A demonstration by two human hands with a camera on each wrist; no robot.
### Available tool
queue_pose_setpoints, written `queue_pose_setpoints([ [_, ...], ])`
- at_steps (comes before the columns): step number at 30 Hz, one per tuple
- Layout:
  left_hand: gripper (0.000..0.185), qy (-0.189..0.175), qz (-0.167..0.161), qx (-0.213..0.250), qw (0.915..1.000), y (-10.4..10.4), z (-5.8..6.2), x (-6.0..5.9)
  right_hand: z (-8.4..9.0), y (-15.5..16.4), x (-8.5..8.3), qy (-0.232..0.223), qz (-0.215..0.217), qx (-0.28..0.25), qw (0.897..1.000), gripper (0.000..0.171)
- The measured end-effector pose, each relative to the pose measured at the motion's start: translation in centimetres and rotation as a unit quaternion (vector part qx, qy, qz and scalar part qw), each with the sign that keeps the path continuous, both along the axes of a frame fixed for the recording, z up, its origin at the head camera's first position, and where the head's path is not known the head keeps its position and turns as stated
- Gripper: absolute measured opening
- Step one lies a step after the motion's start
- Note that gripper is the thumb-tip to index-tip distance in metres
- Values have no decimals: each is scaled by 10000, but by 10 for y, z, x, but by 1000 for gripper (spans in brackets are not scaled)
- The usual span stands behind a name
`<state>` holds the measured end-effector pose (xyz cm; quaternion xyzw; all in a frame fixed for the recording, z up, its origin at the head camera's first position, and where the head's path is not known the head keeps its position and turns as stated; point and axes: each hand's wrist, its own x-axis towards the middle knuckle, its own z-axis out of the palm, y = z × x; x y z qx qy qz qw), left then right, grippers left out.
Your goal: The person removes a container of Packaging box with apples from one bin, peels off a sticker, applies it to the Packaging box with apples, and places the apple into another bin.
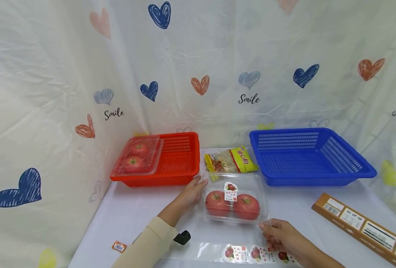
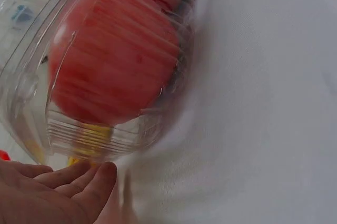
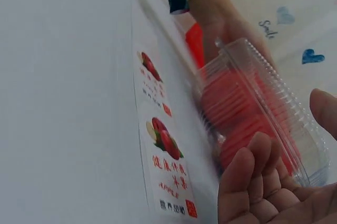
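Observation:
A clear plastic clamshell box (image 1: 261, 186) with two red apples (image 1: 246, 207) inside sits in the middle of the table. On its lid is a white label (image 1: 231, 191) with an apple picture. My left hand (image 1: 192, 191) is at the box's left side; the left wrist view shows its fingers (image 2: 100, 184) extended beside the ridged end wall. At the box's near right corner is my right hand (image 1: 279, 234). Its fingers (image 3: 237, 174) are loosely bent in the right wrist view, and the thumb stands apart. Below the box lies a strip of apple labels (image 1: 234, 254).
Another box of apples (image 1: 151, 158) rests in the red basket (image 1: 184, 182) at back left. A blue basket (image 1: 313, 182) stands back right, with a yellow food packet (image 1: 242, 160) between. A long brown carton (image 1: 358, 227) lies right; a small orange packet (image 1: 119, 246) lies front left.

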<state>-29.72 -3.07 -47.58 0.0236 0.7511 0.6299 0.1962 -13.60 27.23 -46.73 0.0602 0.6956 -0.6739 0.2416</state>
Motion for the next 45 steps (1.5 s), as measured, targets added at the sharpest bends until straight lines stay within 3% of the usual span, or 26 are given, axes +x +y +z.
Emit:
queue_pose_setpoints([
  [3, 81, -58, 156, 204, 9997, 1, 1, -2, -3, 1, 2, -55, 268, -751, 9968, 30],
  [6, 72, -153, 256, 663, 9974, 1, -1, -3, -6, 5, 3, 1, 51, -844, 9964, 30],
  [10, 56, -305, 173, 1675, 9853, -1, -7, -2, -10, 16, 4, -1, -278, -1138, 9931, 21],
  [13, 45, -402, 24, 2133, 9762, -4, -8, 2, -12, 23, 2, -69, -285, -1624, 9863, 18],
  [19, 45, -611, -8, 2108, 9756, -13, -6, 16, -13, 21, 3, 116, -465, -2018, 9783, 9],
  [25, 51, -587, -213, 1720, 9831, -28, -1, 30, -4, 4, 4, 812, -815, -1833, 9763, 15],
  [29, 52, -605, -715, 1728, 9805, -39, 5, 37, 8, -10, 4, 1086, -962, -1392, 9796, 24],
  [34, 45, -601, -1545, 1884, 9680, -51, 13, 45, 21, -25, 2, 1299, -999, -879, 9826, 33],
  [39, 30, -613, -2096, 1851, 9581, -57, 22, 55, 33, -32, -4, 1374, -1108, -557, 9827, 38],
  [45, 59, -738, -2848, 1657, 9413, -54, 28, 68, 44, -37, -6, 1125, -881, -348, 9891, 63],
])
